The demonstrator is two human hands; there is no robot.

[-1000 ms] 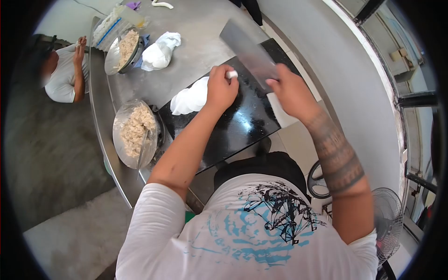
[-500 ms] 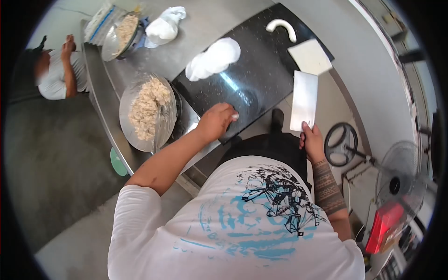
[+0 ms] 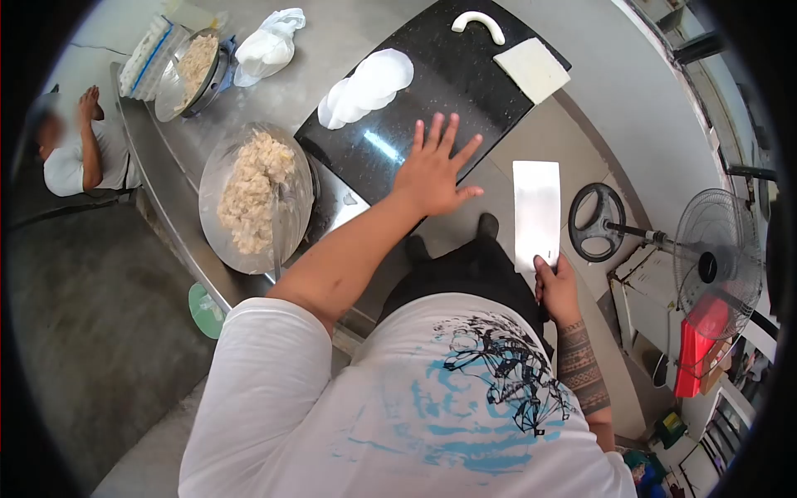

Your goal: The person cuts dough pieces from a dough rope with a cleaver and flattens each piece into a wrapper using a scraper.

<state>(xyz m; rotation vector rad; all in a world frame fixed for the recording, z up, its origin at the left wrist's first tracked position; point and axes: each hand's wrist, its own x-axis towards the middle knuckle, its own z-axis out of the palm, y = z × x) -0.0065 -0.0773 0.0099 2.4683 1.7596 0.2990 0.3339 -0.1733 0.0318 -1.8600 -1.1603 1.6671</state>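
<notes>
My left hand (image 3: pixel 437 168) is open, fingers spread, over the near edge of a black speckled slab (image 3: pixel 432 66); whether the palm touches it I cannot tell. My right hand (image 3: pixel 557 286) grips the lower end of a cleaver (image 3: pixel 537 207) with a broad, pale rectangular blade, held off the slab's right side; its handle is hidden in my fist. Overlapping white dough rounds (image 3: pixel 365 90) lie on the slab. A curved white dough roll (image 3: pixel 479 23) rests at its far end, beside a cream-coloured square pad (image 3: pixel 532 70).
A large bowl of pale, chunky filling (image 3: pixel 253 195) with a metal utensil stands left of the slab. Behind it are a second bowl (image 3: pixel 198 66) and a white plastic bag (image 3: pixel 269 46). A fan (image 3: pixel 718 257) stands at right; another person (image 3: pixel 83 162) is at far left.
My left hand has gone from a closed pinch at the slab's near edge to spread fingers farther right and forward. The cleaver has come lower in view, toward my body.
</notes>
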